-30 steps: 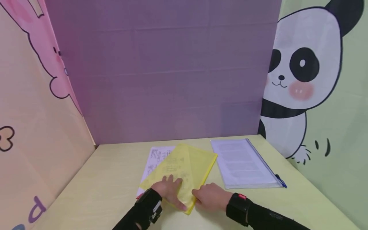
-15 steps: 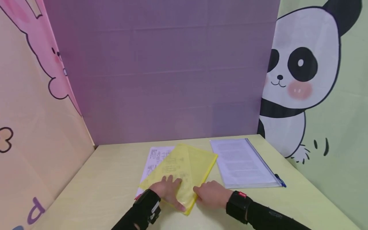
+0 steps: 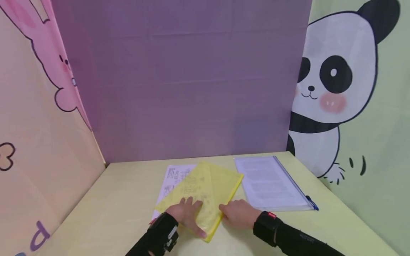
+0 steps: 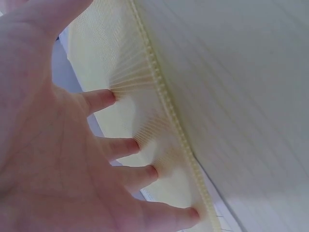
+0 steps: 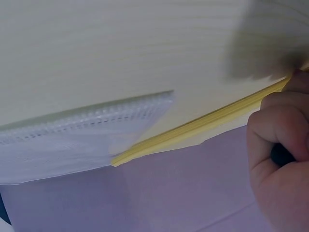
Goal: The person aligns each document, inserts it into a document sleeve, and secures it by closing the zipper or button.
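Observation:
A yellow mesh zip pouch [image 3: 221, 177] lies slanted on the table, with printing showing faintly through it. My left hand [image 3: 187, 214] spreads over its near left part. In the left wrist view the fingertips [image 4: 153, 171] press creases into the mesh. At the pouch's right, zippered edge [image 5: 207, 118], my right hand [image 3: 239, 213] pinches the zipper pull with curled fingers. A dark bit [image 5: 281, 154] shows inside that fist, in the right wrist view; the fingers hide most of the pull.
A printed sheet [image 3: 173, 175] sticks out from under the yellow pouch's left side. To the right lies a clear zip pouch [image 3: 267, 181] with papers in it and a blue cord [image 3: 311, 202] at its corner. A purple panel [image 3: 192, 89] stands behind the table.
My right hand has slid a little way up along the pouch's right edge, away from the near corner. The left hand stays pressed in place.

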`<state>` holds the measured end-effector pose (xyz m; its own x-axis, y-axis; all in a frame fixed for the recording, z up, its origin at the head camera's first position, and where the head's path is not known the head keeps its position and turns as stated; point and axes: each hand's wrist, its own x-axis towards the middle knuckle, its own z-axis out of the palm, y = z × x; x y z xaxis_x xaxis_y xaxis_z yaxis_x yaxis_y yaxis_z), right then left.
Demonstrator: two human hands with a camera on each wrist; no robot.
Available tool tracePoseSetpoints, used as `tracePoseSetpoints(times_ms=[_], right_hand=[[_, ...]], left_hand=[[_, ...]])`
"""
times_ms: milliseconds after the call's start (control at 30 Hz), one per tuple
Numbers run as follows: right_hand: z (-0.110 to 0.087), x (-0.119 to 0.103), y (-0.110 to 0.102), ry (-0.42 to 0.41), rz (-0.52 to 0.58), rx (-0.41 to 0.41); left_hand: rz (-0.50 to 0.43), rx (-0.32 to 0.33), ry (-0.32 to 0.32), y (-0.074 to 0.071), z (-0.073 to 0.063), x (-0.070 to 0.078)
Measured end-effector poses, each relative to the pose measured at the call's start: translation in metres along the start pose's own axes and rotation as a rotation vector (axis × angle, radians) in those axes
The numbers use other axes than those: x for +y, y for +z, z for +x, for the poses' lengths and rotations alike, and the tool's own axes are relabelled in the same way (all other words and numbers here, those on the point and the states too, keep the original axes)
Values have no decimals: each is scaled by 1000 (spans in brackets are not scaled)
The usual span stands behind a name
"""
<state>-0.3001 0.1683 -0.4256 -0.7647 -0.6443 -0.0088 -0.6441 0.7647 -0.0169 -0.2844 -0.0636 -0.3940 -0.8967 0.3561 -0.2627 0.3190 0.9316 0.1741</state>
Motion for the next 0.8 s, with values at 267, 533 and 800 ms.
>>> tracePoseSetpoints(times_ms=[267, 533, 800], right_hand=[[0, -1, 3, 2, 0, -3], [0, 4, -4, 43, -19, -2], [1, 16, -5, 85, -23, 23]], left_hand=[[-6, 4, 13, 0, -2, -2], [-16, -21, 12, -2, -1, -3], [-31, -21, 7, -1, 1, -3]])
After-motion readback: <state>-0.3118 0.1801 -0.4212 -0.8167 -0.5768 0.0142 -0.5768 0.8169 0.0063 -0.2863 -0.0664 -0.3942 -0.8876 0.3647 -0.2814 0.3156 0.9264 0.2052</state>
